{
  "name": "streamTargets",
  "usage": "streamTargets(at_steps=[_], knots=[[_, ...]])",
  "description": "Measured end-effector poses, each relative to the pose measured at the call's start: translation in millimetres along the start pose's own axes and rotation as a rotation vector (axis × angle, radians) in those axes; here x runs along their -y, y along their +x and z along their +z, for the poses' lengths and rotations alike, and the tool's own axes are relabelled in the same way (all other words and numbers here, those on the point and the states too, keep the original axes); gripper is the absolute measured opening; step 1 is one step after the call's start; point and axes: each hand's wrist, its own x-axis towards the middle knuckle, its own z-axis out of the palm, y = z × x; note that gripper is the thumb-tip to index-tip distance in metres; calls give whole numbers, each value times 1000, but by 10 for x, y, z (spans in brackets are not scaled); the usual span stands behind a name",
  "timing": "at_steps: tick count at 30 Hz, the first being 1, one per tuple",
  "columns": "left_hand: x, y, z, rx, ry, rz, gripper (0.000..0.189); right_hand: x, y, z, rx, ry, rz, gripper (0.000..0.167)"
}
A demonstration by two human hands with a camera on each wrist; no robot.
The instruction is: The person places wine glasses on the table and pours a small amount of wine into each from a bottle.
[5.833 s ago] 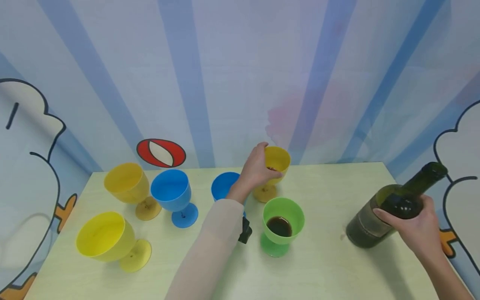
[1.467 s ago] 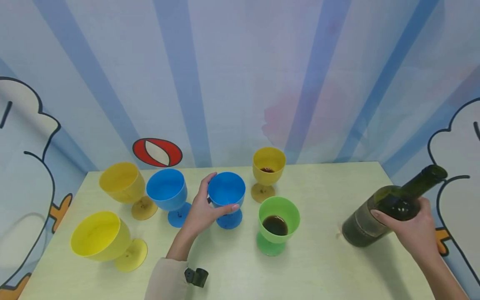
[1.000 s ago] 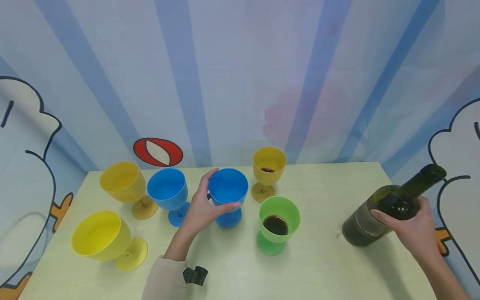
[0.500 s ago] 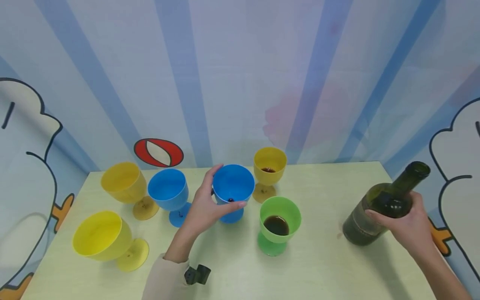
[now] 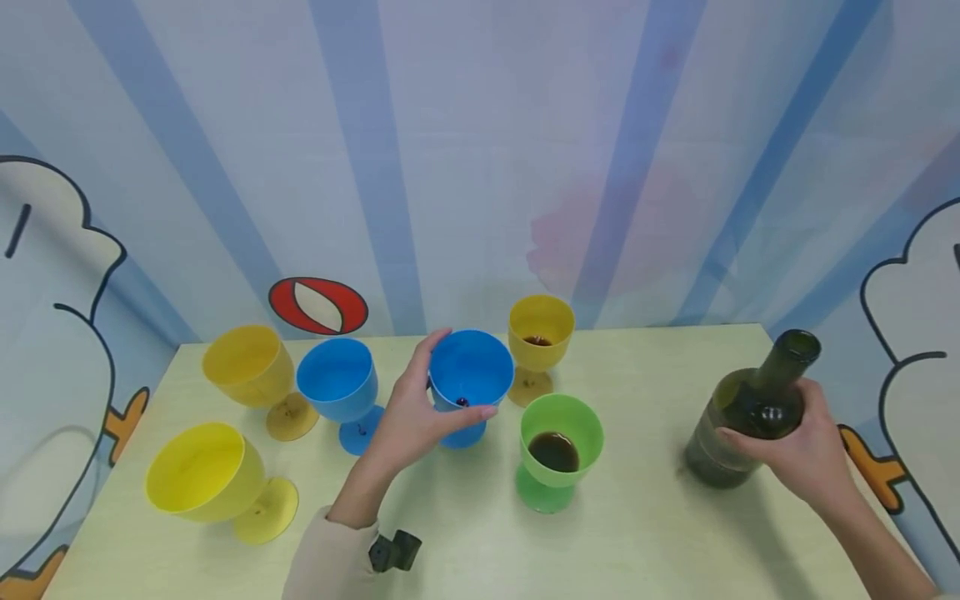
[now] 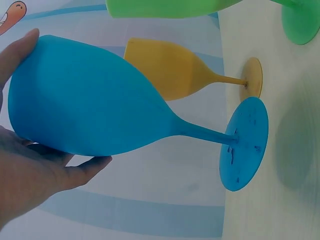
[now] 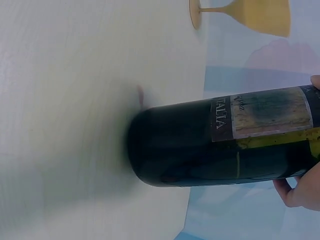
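My left hand (image 5: pixel 412 421) grips the bowl of a blue goblet (image 5: pixel 471 367), thumb on the near side and fingers round the far left side. In the left wrist view the foot of this blue goblet (image 6: pixel 92 97) hangs off the tabletop, apart from its shadow. A small dark spot shows inside its bowl. At the right, my right hand (image 5: pixel 795 454) holds a dark green wine bottle (image 5: pixel 757 408) round its upper body, with the neck leaning slightly right. In the right wrist view the bottle (image 7: pixel 175 145) has its base close to the tabletop; I cannot tell whether they touch.
A green goblet (image 5: pixel 561 429) with dark liquid stands right of the held one. Behind it is an ochre goblet (image 5: pixel 540 333) with a little dark liquid. At left stand another blue goblet (image 5: pixel 337 379), an ochre goblet (image 5: pixel 247 367) and a bright yellow goblet (image 5: pixel 206 471).
My left hand left the right ochre goblet, took hold of the blue goblet, raised it and shifted it slightly right. The bottle has swung from a rightward lean to nearly upright.
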Motion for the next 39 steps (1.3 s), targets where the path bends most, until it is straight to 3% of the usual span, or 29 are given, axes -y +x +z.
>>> streamTargets(at_steps=[18,29,39], knots=[[13,13,13,3,10,-4,92,179,36,27,11,-73,-122,95],[-44,12,-5,5,28,28,92,589,80,-40,66,-163,-329,87],[-115,19,-16,17,47,68,94,977,137,9,-17,-340,-553,72]])
